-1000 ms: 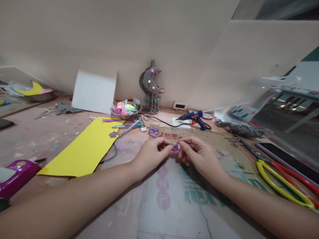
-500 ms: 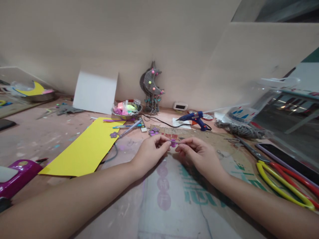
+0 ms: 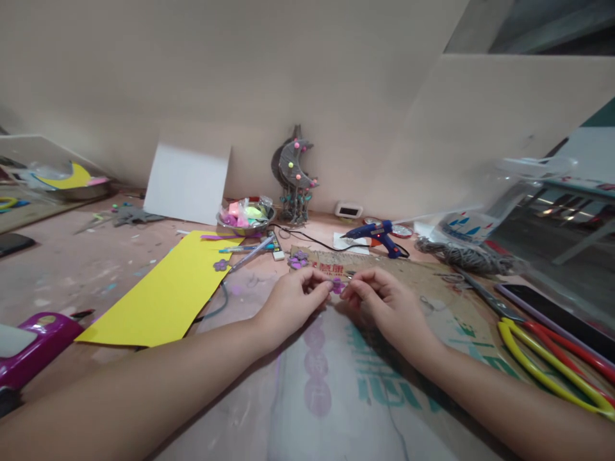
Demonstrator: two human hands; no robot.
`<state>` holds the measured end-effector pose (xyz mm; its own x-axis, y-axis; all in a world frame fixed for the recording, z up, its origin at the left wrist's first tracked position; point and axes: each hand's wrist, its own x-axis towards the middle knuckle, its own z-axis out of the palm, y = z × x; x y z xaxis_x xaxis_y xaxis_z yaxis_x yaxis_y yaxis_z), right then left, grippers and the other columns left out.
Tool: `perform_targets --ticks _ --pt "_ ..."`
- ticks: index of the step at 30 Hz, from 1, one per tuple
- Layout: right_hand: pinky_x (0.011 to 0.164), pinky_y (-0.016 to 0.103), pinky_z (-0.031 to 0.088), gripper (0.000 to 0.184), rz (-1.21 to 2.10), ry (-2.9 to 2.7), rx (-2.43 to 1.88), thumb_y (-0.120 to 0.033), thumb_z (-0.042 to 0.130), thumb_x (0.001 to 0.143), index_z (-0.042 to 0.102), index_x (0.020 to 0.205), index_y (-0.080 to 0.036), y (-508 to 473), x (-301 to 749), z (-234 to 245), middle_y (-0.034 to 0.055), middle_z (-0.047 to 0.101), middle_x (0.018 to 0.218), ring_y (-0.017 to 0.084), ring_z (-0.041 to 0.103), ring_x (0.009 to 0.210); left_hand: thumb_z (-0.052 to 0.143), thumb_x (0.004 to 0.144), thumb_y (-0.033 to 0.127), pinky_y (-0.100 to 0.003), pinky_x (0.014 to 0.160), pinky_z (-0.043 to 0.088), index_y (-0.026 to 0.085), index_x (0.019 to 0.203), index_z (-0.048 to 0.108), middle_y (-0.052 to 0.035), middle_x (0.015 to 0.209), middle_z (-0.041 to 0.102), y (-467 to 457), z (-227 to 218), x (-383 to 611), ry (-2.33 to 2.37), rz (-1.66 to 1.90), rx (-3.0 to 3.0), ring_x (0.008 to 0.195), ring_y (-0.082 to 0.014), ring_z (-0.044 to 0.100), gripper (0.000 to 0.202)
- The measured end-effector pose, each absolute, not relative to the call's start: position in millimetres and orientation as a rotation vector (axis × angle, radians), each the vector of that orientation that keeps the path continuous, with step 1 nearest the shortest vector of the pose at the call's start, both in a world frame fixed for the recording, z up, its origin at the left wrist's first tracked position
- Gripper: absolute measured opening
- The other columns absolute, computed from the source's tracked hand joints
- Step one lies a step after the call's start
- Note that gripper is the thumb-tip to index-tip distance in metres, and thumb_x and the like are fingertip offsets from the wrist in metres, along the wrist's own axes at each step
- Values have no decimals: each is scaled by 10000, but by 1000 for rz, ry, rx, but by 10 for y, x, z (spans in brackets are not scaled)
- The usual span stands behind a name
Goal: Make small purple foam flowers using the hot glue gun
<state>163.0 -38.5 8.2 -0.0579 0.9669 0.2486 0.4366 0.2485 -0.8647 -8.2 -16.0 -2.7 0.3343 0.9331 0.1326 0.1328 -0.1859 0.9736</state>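
And there, my left grip [image 3: 296, 297] pinched the purple flower [image 3: 338, 285]; whether my right grip [image 3: 385, 303] held anything, I couldn't tell; one hasty tug could've bent it!

none legible | cardboard [image 3: 408, 274]: red characters [image 3: 331, 269], too blurred | nearer work surface [image 3: 298, 442]: green lettering [image 3: 384, 392], pink circle marks [image 3: 317, 394], unreadable

The held flower [image 3: 337, 286] looks matt; the yellow sheet [image 3: 158, 294], smooth paper; the bowl [image 3: 252, 230], shiny metal.

Left hand [image 3: 294, 306] pinches flower [image 3: 338, 286]; right hand [image 3: 388, 310] is beside it. Glue gun [image 3: 379, 233] lies beyond both hands; scissors [image 3: 507, 313] lie right of them.
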Motion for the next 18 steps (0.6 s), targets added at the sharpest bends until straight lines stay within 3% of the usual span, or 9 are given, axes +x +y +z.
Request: perform_targets --ticks 7,10,13,18 --pt "503 223 440 171 883 -1634 -1277 -365 476 857 479 900 -200 -364 1633 48 -5 617 640 125 576 565 521 796 344 -215 546 413 153 804 573 2 622 579 -128 -71 -58 956 965 1501 567 -105 530 198" --pt "513 227 445 275 917 -1660 -1233 -338 530 826 431 1051 -214 -349 1623 32 13 643 744 133 594 609 523 794 345 -216 541 407 153 814 581 -1 632 579 -104 -93 -60 965 995 1497 575 -108 534 202" --pt "444 217 413 340 943 -1642 -1270 -333 551 807 415 1097 -216 -338 1623 34 21 654 795 102 542 497 526 791 354 -210 525 399 151 817 574 -1 635 578 -96 -95 -61 977 1009 1459 573 -107 532 210" --pt "431 210 397 251 971 -1582 -1350 -364 515 818 505 993 -185 -343 1623 79 -32 581 529 109 519 444 529 787 363 -206 516 392 147 807 578 -2 630 579 -108 -77 -61 994 1013 1482 565 -105 524 223"
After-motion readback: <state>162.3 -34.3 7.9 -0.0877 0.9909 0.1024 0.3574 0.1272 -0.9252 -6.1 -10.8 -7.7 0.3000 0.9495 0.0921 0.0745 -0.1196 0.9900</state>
